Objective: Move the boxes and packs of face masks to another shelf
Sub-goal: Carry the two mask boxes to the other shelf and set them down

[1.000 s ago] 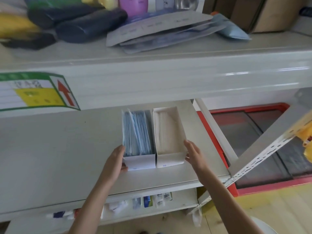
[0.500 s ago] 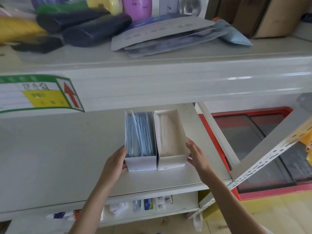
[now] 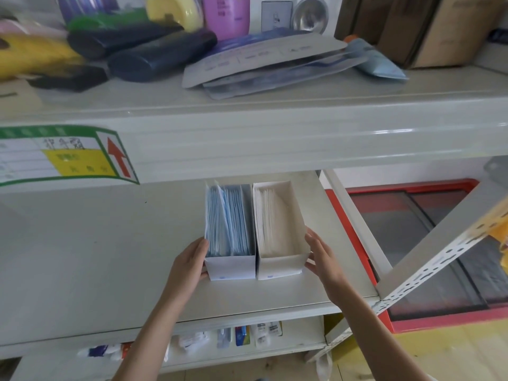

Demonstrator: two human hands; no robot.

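Observation:
Two open white boxes stand side by side on the middle shelf [image 3: 110, 257]. The left box [image 3: 231, 268] is packed with blue face masks. The right box [image 3: 279, 266] holds white masks. My left hand [image 3: 189, 265] presses against the left box's outer side near its front corner. My right hand [image 3: 321, 257] is against the right box's outer side. The pair of boxes is clamped between both hands. Flat packs of masks [image 3: 264, 59] lie in a loose pile on the top shelf [image 3: 275, 105].
The top shelf also carries dark tubes [image 3: 162, 56], a yellow pack [image 3: 30, 53], a purple bottle [image 3: 226, 16] and cardboard boxes [image 3: 428, 26]. A lower shelf holds small packets [image 3: 242, 335]. A red-framed glass freezer lid [image 3: 428, 243] lies to the right, behind a slotted shelf brace [image 3: 428, 270].
The view has tilted up slightly, and the two boxes sit a little lower in frame. Both hands stay pressed on the boxes' outer sides; my right hand closed in against its box.

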